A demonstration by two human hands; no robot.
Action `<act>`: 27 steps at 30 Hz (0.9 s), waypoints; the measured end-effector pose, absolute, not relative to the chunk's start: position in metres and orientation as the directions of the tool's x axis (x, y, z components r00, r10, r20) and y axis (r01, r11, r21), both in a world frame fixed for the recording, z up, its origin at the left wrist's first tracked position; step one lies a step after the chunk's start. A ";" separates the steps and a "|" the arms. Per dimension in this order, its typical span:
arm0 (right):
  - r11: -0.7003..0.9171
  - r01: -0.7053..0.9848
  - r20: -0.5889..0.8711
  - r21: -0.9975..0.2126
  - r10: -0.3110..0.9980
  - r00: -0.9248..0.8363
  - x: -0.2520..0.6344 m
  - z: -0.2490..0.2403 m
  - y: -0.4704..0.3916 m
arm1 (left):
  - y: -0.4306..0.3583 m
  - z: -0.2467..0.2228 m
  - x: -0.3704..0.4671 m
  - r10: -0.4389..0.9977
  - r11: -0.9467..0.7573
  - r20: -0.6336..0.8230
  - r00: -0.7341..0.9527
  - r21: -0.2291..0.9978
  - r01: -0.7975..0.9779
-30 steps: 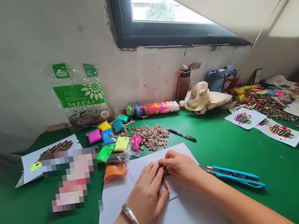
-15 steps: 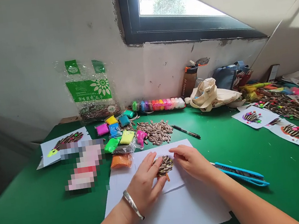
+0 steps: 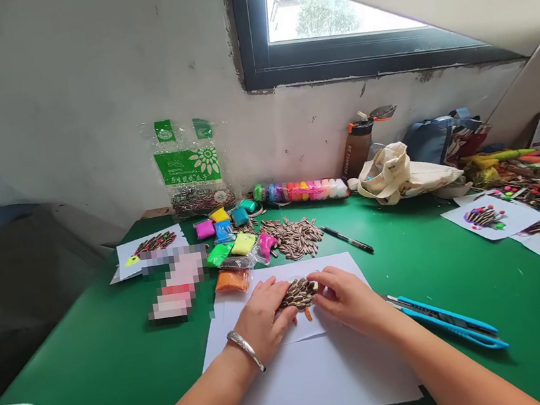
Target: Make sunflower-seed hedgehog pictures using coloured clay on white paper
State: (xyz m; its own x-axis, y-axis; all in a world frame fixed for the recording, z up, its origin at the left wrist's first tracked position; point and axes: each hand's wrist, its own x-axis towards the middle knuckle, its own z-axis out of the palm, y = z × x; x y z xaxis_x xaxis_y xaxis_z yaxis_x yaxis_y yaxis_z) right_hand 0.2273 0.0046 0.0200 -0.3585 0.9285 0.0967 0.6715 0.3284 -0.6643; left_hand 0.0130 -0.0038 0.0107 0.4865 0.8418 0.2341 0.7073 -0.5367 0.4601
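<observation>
A figure covered with striped sunflower seeds (image 3: 299, 293) lies on white paper (image 3: 294, 377), with small orange clay pieces (image 3: 308, 314) along its lower edge. My left hand (image 3: 260, 314) rests at its left end, thumb and fingers spread around the seeds. At the opposite end, my right hand (image 3: 346, 296) has thumb and index finger bent in close against the figure's edge. Whatever is between those fingertips is too small to make out. A bit of yellow-green shows beside them.
Behind the paper are packets of coloured clay (image 3: 244, 243), a heap of loose seeds (image 3: 298, 237) and a black pen (image 3: 348, 240). Blue-handled scissors or a cutter (image 3: 450, 321) lies by my right forearm. Seed pictures (image 3: 486, 218) lie at right, a tote bag (image 3: 397, 174) at back.
The view has swung left, bringing a white object in at lower left. My right hand's fingertips have closed in on the figure's right edge. My left hand stays at the left end.
</observation>
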 end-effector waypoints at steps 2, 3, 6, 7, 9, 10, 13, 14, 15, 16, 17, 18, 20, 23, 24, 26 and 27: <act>0.322 0.686 0.103 -0.652 0.934 -0.341 0.226 0.020 0.003 | -0.003 0.012 0.013 0.841 -0.538 0.255 0.477 0.475 0.696; 0.318 0.695 0.105 -0.644 0.938 -0.332 0.225 0.021 0.002 | -0.002 0.013 0.013 0.837 -0.545 0.268 0.476 0.476 0.690; 0.306 0.713 0.091 -0.630 0.942 -0.324 0.221 0.025 -0.001 | -0.001 0.010 0.014 0.823 -0.568 0.311 0.476 0.458 0.683; 0.303 0.712 0.081 -0.633 0.941 -0.328 0.220 0.026 -0.001 | 0.000 0.009 0.014 0.821 -0.570 0.322 0.471 0.446 0.690; 0.302 0.699 0.066 -0.649 0.937 -0.344 0.220 0.028 -0.001 | 0.000 0.006 0.016 0.822 -0.568 0.332 0.463 0.422 0.706; 0.302 0.688 0.063 -0.659 0.935 -0.350 0.220 0.028 0.000 | -0.001 0.005 0.016 0.823 -0.566 0.330 0.462 0.413 0.713; 0.299 0.657 0.070 -0.692 0.934 -0.351 0.223 0.025 0.003 | -0.002 0.006 0.018 0.823 -0.567 0.312 0.475 0.410 0.714; 0.299 0.648 0.077 -0.701 0.934 -0.348 0.225 0.024 0.004 | -0.002 0.007 0.017 0.822 -0.569 0.309 0.478 0.415 0.710; 0.299 0.640 0.085 -0.708 0.936 -0.343 0.226 0.022 0.005 | -0.002 0.009 0.014 0.823 -0.568 0.308 0.477 0.422 0.706; 0.299 0.633 0.092 -0.714 0.936 -0.339 0.227 0.020 0.006 | -0.001 0.012 0.011 0.825 -0.564 0.310 0.472 0.429 0.706; 0.298 0.627 0.097 -0.720 0.938 -0.334 0.228 0.019 0.007 | 0.000 0.014 0.007 0.831 -0.556 0.311 0.461 0.434 0.709; 0.295 0.625 0.099 -0.723 0.939 -0.329 0.229 0.018 0.007 | 0.002 0.017 0.001 0.839 -0.543 0.312 0.445 0.434 0.719; 0.290 0.633 0.094 -0.718 0.941 -0.326 0.231 0.016 0.008 | 0.005 0.020 -0.010 0.855 -0.518 0.290 0.431 0.424 0.743; 0.295 0.657 0.085 -0.694 0.940 -0.332 0.233 0.016 0.008 | 0.007 0.021 -0.021 0.859 -0.510 0.288 0.423 0.412 0.755; 0.298 0.662 0.087 -0.687 0.939 -0.333 0.233 0.015 0.008 | 0.007 0.021 -0.022 0.856 -0.515 0.292 0.427 0.407 0.754; 0.305 0.665 0.094 -0.681 0.938 -0.334 0.234 0.016 0.008 | 0.006 0.020 -0.021 0.845 -0.533 0.299 0.444 0.395 0.748; 0.307 0.668 0.098 -0.678 0.938 -0.331 0.233 0.017 0.009 | 0.005 0.019 -0.019 0.838 -0.543 0.303 0.454 0.388 0.744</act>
